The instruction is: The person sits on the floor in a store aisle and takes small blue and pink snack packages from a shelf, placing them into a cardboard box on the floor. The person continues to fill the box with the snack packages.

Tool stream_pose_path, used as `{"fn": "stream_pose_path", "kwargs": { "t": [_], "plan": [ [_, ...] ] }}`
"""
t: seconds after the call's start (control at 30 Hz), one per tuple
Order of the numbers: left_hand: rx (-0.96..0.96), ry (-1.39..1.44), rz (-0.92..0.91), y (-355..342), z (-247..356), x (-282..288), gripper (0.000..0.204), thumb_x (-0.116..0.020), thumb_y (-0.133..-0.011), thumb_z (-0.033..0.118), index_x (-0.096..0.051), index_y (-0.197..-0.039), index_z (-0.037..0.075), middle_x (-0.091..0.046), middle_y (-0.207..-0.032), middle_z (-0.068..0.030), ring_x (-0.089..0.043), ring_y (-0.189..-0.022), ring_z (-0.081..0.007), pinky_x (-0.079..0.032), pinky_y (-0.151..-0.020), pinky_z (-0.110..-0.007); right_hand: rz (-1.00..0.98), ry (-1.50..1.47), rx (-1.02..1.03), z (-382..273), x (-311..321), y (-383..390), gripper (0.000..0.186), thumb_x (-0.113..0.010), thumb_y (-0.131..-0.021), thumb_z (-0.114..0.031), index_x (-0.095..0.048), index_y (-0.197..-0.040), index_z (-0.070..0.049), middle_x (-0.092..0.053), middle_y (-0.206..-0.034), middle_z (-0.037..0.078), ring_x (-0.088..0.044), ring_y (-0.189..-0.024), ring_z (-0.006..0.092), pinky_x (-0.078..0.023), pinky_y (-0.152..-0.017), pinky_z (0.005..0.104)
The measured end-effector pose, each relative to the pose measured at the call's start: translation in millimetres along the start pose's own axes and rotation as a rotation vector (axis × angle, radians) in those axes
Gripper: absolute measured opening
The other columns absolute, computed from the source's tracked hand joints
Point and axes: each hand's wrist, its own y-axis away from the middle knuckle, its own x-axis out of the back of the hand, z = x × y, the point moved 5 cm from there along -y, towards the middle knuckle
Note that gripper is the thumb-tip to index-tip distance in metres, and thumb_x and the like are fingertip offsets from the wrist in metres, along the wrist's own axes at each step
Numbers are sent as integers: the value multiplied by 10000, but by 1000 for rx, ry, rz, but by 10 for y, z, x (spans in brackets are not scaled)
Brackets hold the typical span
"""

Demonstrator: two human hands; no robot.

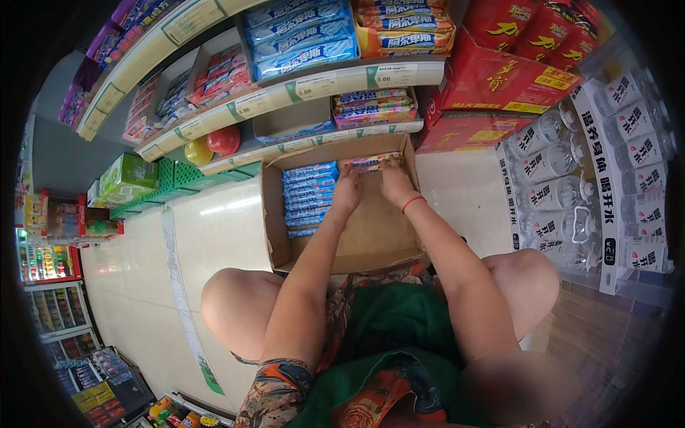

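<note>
Inside the carton [378, 232], the pack [368, 165] lies at the far wall, long axis running left to right. The left hand [347, 192] touches its left end, the right hand [397, 183] its right, equally near; whether either clamps it, I cannot tell.

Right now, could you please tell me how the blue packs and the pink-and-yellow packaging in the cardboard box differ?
The blue packs line the left side of the cardboard box; the pink-and-yellow packaging lies by its far wall. The left hand and right hand touch the pink-and-yellow packaging; neither holds the blue packs. Both lie inside the same box.
</note>
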Motion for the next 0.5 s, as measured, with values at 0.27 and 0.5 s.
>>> {"fn": "stream_pose_path", "kwargs": {
  "t": [0.27,0.5],
  "plan": [
    [-192,53,168,-215,865,632,282,-545,-754,-28,-600,-1022,39,-565,-966,-139,-526,-897,-352,-443,-781,-420,356,-141,228,-435,717,69,236,-515,-798,-33,-579,-1024,-49,-584,-1047,134,-571,-958,329,-467,-853,418],
    [-432,-72,318,-441,1355,1139,312,-528,-732,-57,-593,-1020,43,-569,-973,-120,-514,-924,-329,-431,-819,-403,632,-93,422,-725,1467,111,233,-544,-741,-21,-581,-970,-44,-570,-987,126,-525,-985,313,-430,-881,394]
  ]
}}
